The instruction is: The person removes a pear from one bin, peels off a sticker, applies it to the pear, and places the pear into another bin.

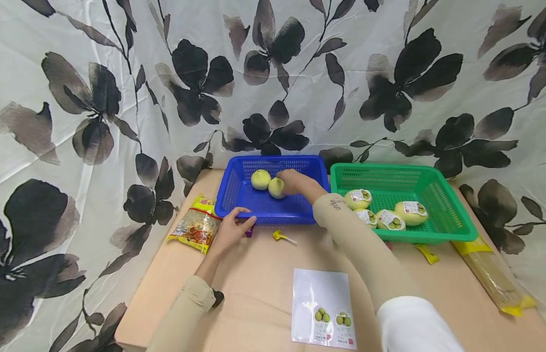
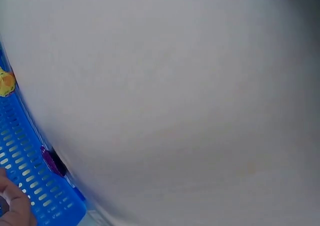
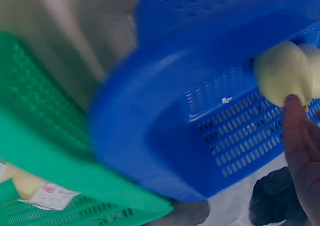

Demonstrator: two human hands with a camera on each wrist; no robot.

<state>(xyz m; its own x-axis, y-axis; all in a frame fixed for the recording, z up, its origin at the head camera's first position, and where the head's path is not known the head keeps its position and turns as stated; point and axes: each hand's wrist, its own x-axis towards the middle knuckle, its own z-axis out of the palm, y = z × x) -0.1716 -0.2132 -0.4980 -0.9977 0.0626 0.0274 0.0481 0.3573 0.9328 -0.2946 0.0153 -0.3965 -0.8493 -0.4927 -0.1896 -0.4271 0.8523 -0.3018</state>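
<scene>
1. The right hand (image 1: 294, 182) reaches over the near rim into the blue basket (image 1: 237, 195); its fingers curl on a pale fruit (image 1: 276, 187) on the basket floor; a second pale fruit (image 1: 260, 179) lies just beyond the fingertips, touching the first.
2. Bare basket floor lies open on the near side of the fingers, up to the near wall.
3. The left hand (image 1: 230, 230) rests at the basket's near left corner; thumb on the rim, fingers loosely bent against the outer wall.
4. Just right of those fingers lie a purple piece (image 1: 249, 231) and a yellow lollipop (image 1: 282, 237) on the table (image 1: 255, 293); a snack bag (image 1: 195, 229) lies to their left.
5. The green basket (image 1: 448, 215) stands beside the blue one, rims nearly touching, holding labelled fruits (image 1: 389, 220).
</scene>
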